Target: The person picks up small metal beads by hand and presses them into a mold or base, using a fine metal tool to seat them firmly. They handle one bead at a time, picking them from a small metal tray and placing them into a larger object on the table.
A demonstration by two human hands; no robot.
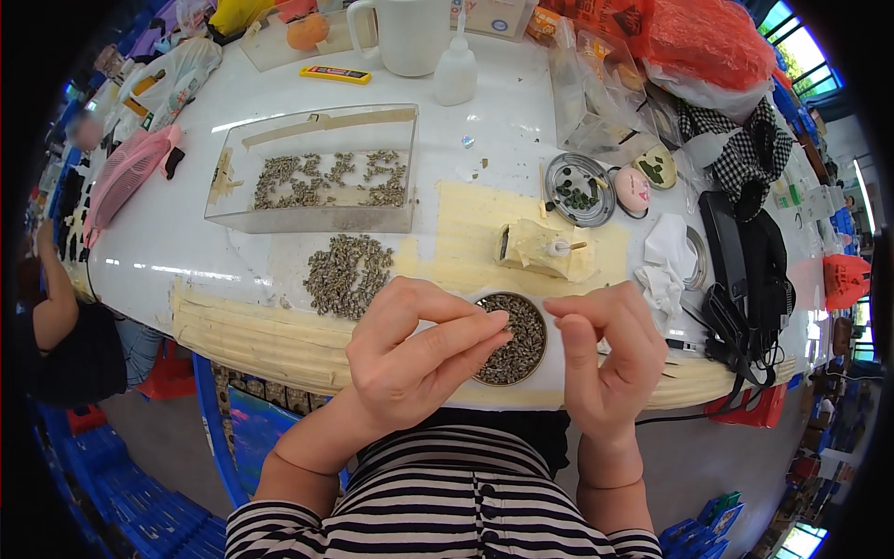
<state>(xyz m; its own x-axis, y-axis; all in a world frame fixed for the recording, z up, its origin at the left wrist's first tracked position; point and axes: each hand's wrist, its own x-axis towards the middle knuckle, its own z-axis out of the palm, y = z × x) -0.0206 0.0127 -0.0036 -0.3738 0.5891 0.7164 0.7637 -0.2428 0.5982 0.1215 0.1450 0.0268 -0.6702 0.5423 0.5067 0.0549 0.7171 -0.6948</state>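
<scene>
Small grey, metallic-looking pieces (514, 359) are filling a shallow round dish with a thin metallic rim (544, 356), which is sitting between the two hands, partly beneath the left fingertips. From where I am standing, the bare left hand (396, 359) is pinching, thumb and fingers drawn together over the dish; whether a piece is caught there, I cannot tell. The bare right hand (615, 359) is hovering on the opposite side, its fingers curling and its thumb near the forefinger; I cannot tell whether it is gripping anything.

Risks noted, in my judgement:

Dropping. The pieces are looking very small; a slack pinch could be letting one slip, and among so many alike it would be hard to find again.

Tipping. The dish is lying close to the near edge of the glossy white table (507, 140); a lowered palm catching its low wall could be spilling the contents.

Scattering. A loose heap of similar grey pieces (349, 277) is lying unwalled just beyond the left hand; a careless leftward sweep could be spreading it.

Knocking. A low block wrapped in cream tape (559, 263) is standing ahead of the right hand; a hasty forward reach could be shifting it.
</scene>
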